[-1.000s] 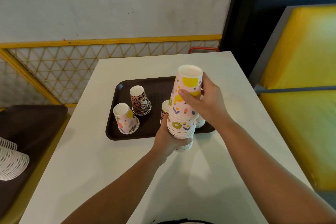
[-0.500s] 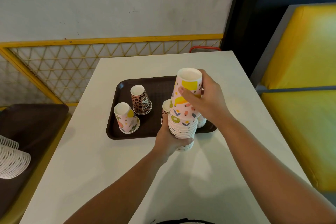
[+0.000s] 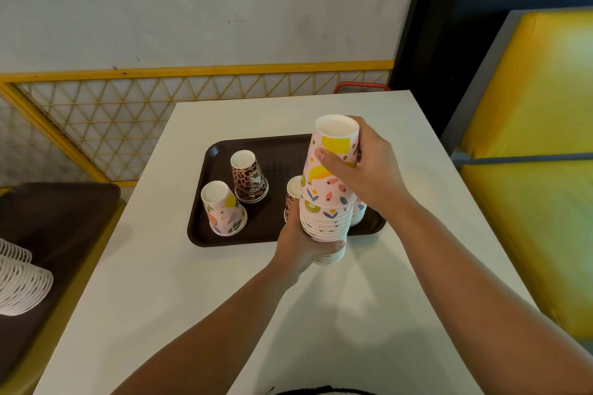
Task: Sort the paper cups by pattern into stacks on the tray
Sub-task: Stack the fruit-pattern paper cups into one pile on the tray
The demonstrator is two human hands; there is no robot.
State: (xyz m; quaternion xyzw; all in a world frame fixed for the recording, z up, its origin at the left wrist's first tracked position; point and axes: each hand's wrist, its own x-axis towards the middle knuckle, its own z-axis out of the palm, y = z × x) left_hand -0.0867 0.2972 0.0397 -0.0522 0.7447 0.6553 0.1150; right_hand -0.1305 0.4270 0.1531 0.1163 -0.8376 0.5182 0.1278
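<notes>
paper top cup (image 3: 333, 151) is pinched in the right hand (image 3: 369, 167) grip while the left hand (image 3: 305, 244) grips the mixed stack (image 3: 324, 221); next, i think, it goes onto the matching fruit cup (image 3: 223, 208) on the tray (image 3: 276, 154).

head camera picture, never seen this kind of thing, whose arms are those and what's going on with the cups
The camera sits on a person's head and looks down, so the arms are that person's own. The left hand grips the bottom of a stack of fruit-pattern paper cups, upside down. The right hand holds the top fruit-pattern cup of that stack, fingers curled round it. On the white table lies a brown tray with a single fruit-pattern cup, a leopard-print cup and more cups partly hidden behind the stack.
</notes>
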